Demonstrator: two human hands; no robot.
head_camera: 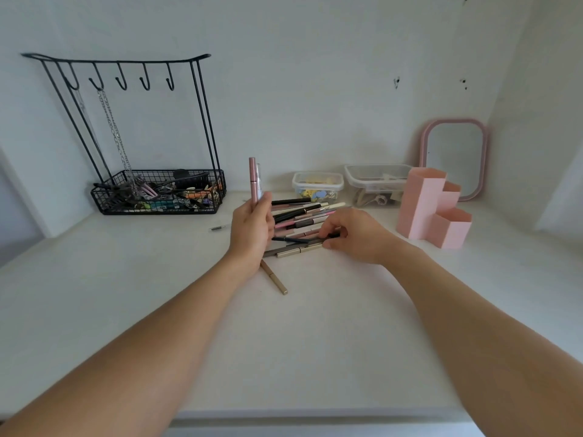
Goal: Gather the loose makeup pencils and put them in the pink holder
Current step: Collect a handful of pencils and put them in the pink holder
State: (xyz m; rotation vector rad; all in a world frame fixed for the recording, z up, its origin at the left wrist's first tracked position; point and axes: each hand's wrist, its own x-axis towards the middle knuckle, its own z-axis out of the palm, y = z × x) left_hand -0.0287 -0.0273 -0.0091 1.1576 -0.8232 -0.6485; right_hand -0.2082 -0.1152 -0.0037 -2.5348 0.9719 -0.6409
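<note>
A heap of loose makeup pencils (299, 216) lies on the white table (315, 326), in pink, black, cream and gold. My left hand (250, 230) holds two of them upright, a pink pencil (253, 179) and a pale one behind it. My right hand (353, 236) rests on the heap's near right side, its fingertips pinching a dark pencil (303, 239). One gold pencil (274, 277) lies apart, partly under my left wrist. The pink holder (432, 208), with three stepped compartments, stands to the right of the heap.
A black wire rack (157, 190) with hooks, chains and a basket of small items stands at the back left. Two clear plastic boxes (318, 184) sit behind the heap. A pink-framed mirror (454, 156) leans on the wall. A small brush (217, 228) lies left.
</note>
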